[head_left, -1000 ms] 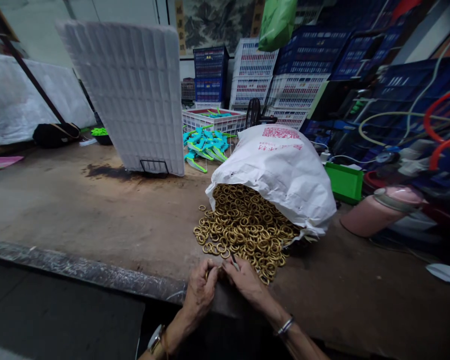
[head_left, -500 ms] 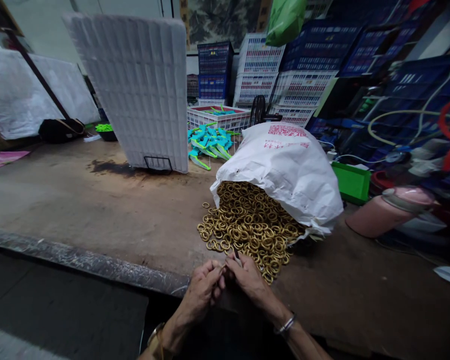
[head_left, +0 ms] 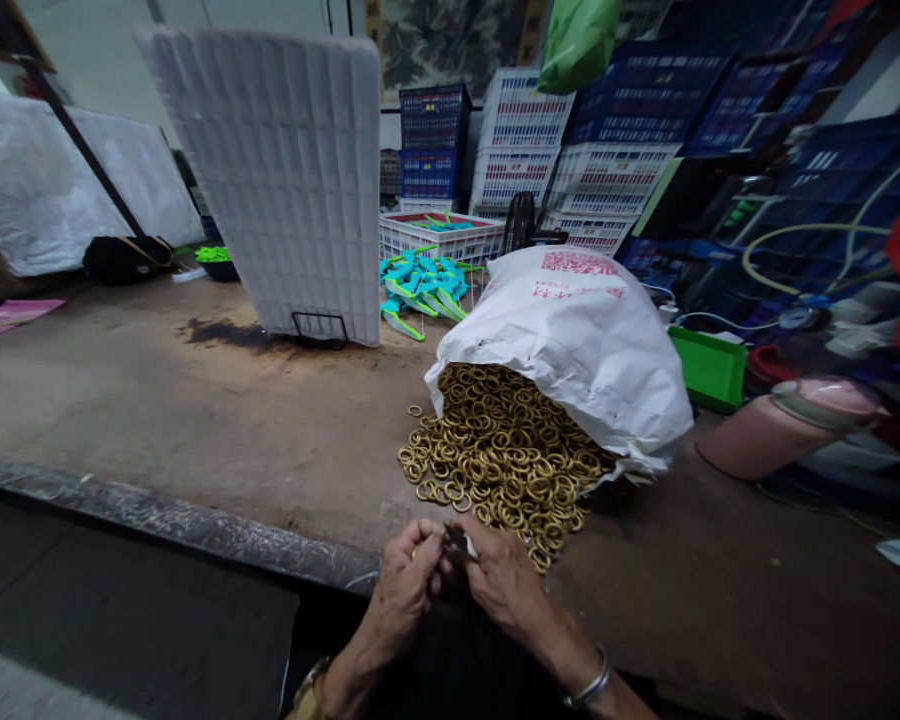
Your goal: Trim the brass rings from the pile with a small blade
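My left hand [head_left: 407, 577] and my right hand [head_left: 501, 575] meet at the near table edge, fingers pinched together. The left fingers close on a brass ring [head_left: 418, 551], partly hidden. The right fingers pinch a small dark and white piece [head_left: 459, 541] that I cannot identify. Just beyond them lies a heap of brass rings [head_left: 504, 461] spilling from a white sack [head_left: 577, 342] lying on its side.
A white ribbed tray [head_left: 281, 180] stands upright at the back of the brown table [head_left: 195, 420]. Teal and green plastic parts [head_left: 420, 283] lie behind the sack. Stacked blue and white crates [head_left: 540, 140], a green box [head_left: 709, 368] and a pink jug [head_left: 787, 425] crowd the right.
Both hands stay together at the table edge, shifting slightly right and toward me. The right fingers now show a small white piece. The view drifted a little.
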